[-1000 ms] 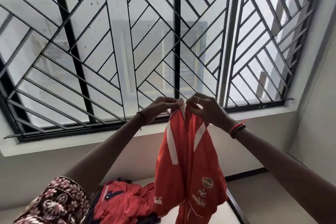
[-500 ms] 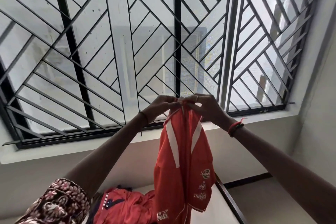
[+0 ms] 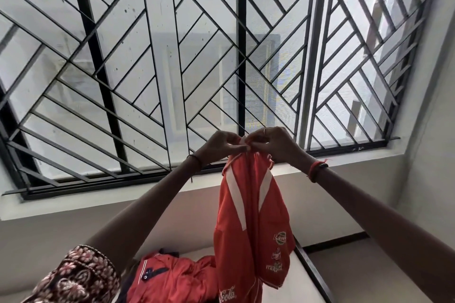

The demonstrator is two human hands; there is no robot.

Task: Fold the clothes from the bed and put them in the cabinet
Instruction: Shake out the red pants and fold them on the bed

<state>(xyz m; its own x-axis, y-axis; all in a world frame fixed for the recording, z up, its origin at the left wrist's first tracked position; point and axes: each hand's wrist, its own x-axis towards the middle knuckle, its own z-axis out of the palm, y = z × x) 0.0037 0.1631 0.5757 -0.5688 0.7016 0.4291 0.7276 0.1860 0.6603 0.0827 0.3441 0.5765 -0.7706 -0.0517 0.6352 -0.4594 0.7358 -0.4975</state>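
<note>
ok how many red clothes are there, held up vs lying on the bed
held up, pinched by the left hand and right hand: 1, the red shorts
lying on the bed: 1, a red garment with dark trim
total: 2

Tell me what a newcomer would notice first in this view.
The red garment with white stripes and logos hangs at centre, pinched at its top by the left hand and right hand raised together. Behind them the black window grille fills the upper frame. A heap of red clothes lies on the bed at the bottom.
</note>
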